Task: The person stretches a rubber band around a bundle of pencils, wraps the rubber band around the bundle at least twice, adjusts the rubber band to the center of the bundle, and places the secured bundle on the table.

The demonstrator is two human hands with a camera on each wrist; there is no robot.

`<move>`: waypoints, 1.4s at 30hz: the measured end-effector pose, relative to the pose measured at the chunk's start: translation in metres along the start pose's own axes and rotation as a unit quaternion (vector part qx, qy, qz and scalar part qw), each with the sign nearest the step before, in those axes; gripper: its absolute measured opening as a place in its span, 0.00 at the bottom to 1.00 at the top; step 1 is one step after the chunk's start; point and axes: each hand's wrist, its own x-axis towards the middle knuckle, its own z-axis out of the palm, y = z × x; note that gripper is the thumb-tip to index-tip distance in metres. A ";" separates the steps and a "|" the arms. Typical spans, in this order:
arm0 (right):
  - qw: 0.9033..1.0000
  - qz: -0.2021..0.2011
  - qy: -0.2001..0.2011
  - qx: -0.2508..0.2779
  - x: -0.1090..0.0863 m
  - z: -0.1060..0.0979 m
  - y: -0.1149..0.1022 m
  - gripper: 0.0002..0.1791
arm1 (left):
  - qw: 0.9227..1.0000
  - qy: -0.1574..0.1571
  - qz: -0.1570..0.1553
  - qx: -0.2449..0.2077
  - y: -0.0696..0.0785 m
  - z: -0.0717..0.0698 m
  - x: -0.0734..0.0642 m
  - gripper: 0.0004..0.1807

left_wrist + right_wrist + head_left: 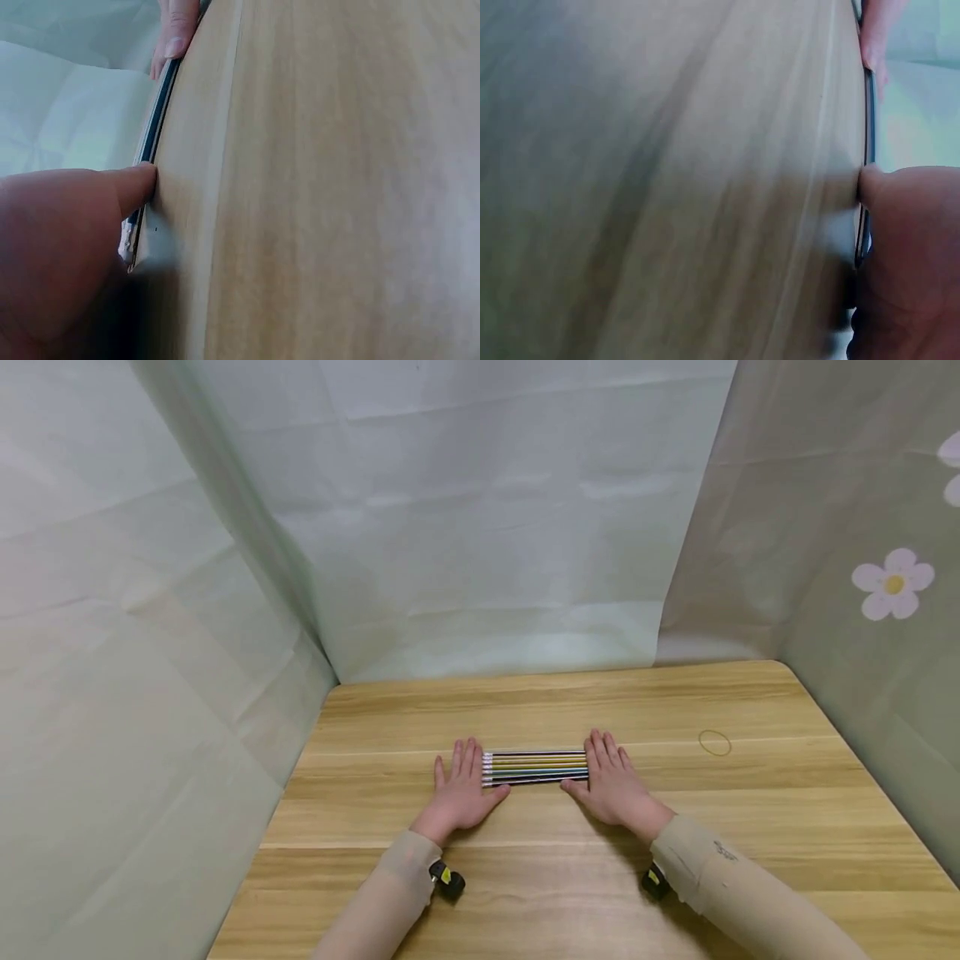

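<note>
Several pencils (534,767) lie side by side in a flat row on the wooden table, striped dark, yellow, teal and white, their white-and-silver ends toward the left. My left hand (461,793) rests at those ends, fingers straight and pointing away, thumb along the nearest pencil. At the opposite ends lies my right hand (615,787), its fingers also straight and its thumb at the near side of the row. In the left wrist view the left thumb (135,184) touches the nearest dark pencil (159,112). The right wrist view shows the right thumb (871,186) against that same side.
A thin yellowish rubber band (715,742) lies on the table (555,877) to the right of the right hand. Pale fabric sheets (480,527) hang behind and on both sides, the right one with printed flowers (892,583). Small dark cameras (448,882) sit at the wrists.
</note>
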 end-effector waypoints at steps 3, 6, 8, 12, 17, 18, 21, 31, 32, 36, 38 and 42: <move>1.000 -0.016 0.014 0.002 0.002 -0.001 0.005 0.57 | 1.000 0.022 0.005 -0.009 -0.003 -0.001 -0.002 0.63; 0.998 -0.050 0.033 0.007 0.004 -0.005 0.013 0.59 | 0.997 0.067 0.028 -0.030 -0.003 -0.009 -0.006 0.65; 0.995 -0.086 0.045 0.011 0.007 -0.011 0.016 0.59 | 0.992 0.101 0.057 -0.041 -0.002 -0.015 -0.006 0.65; 0.985 -0.158 0.061 0.029 0.015 -0.025 0.014 0.54 | 0.982 0.136 0.114 -0.066 0.008 -0.030 -0.002 0.62; 0.979 -0.191 0.059 0.024 0.032 -0.034 0.004 0.49 | 0.982 0.102 0.150 -0.057 0.026 -0.040 0.011 0.63; 0.980 -0.192 0.055 0.015 0.036 -0.034 0.003 0.50 | 0.983 0.091 0.154 -0.044 0.028 -0.040 0.015 0.63; 0.980 -0.197 0.036 0.001 0.048 -0.034 0.000 0.52 | 0.985 0.058 0.163 -0.001 0.034 -0.040 0.026 0.63; 0.980 -0.198 -0.018 -0.018 0.065 -0.040 -0.008 0.44 | 0.984 -0.017 0.153 0.088 0.046 -0.048 0.048 0.55; 0.980 -0.196 -0.018 -0.025 0.066 -0.040 -0.009 0.43 | 0.984 -0.018 0.153 0.091 0.047 -0.049 0.049 0.54; 0.982 -0.183 -0.012 -0.051 0.067 -0.036 -0.013 0.42 | 0.983 -0.012 0.156 0.098 0.050 -0.048 0.053 0.48; 0.983 -0.176 -0.009 -0.058 0.066 -0.033 -0.016 0.41 | 0.983 -0.008 0.155 0.096 0.052 -0.047 0.054 0.46; 0.983 -0.171 -0.002 -0.059 0.065 -0.030 -0.019 0.39 | 0.985 0.002 0.148 0.089 0.053 -0.043 0.053 0.45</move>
